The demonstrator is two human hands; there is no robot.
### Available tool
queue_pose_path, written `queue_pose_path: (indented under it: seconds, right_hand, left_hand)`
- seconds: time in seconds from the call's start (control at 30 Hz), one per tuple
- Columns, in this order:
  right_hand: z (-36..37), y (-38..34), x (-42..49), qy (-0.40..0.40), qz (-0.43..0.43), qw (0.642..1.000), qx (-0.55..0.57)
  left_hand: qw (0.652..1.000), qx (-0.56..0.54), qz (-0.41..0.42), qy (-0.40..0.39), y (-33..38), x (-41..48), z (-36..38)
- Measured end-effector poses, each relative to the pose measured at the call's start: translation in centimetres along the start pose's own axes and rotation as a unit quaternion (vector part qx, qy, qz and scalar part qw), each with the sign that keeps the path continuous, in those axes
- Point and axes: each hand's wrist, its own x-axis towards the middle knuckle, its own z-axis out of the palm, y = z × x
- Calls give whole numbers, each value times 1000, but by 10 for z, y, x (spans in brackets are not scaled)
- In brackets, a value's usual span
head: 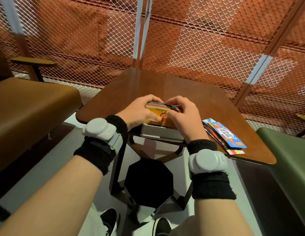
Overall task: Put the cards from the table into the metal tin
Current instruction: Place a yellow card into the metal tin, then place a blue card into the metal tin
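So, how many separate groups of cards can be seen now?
2. One stack of cards is held by the left hand and right hand above the metal tin. A loose pile lies on the table, right of the tin. Its lower cards are hidden.

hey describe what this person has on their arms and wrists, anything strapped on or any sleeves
No sleeves: both forearms are bare. Behind the left hand and the right hand sits a black terry-style wristband. Further up each arm a rounded, light grey plastic device, the left one and the right one, is strapped over a wider black fabric band; a small yellow-green tab shows at each device's edge. No cables are visible.
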Motion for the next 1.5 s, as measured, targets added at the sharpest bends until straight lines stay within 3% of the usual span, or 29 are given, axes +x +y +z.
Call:
queue_pose_path:
  seconds: [0.2,0.33,0.5,0.67,0.97,1.3,1.5]
  right_hand:
    - [0,2,3,34,-4,998,-47]
    - [-18,10,3,131,6,981,-140]
    - [-61,29,-4,175,193,921,-289]
    - [-78,46,-19,67,345,881,-316]
    - [-72,58,-8,97,292,902,-302]
    - [-53,45,1,106,260,936,-213]
    - [-53,36,5,166,205,945,-191]
  left_hand:
    - [1000,-4,-5,21,-1,3,2]
    - [1000,-1,-6,18,-1,3,1]
    - [1000,2,-9,16,1,2,1]
    - [1000,0,-10,18,3,2,2]
    - [1000,-5,-7,27,1,3,4]
    - [999,-2,0,35,1,0,5]
    - [999,-2,-1,33,1,0,5]
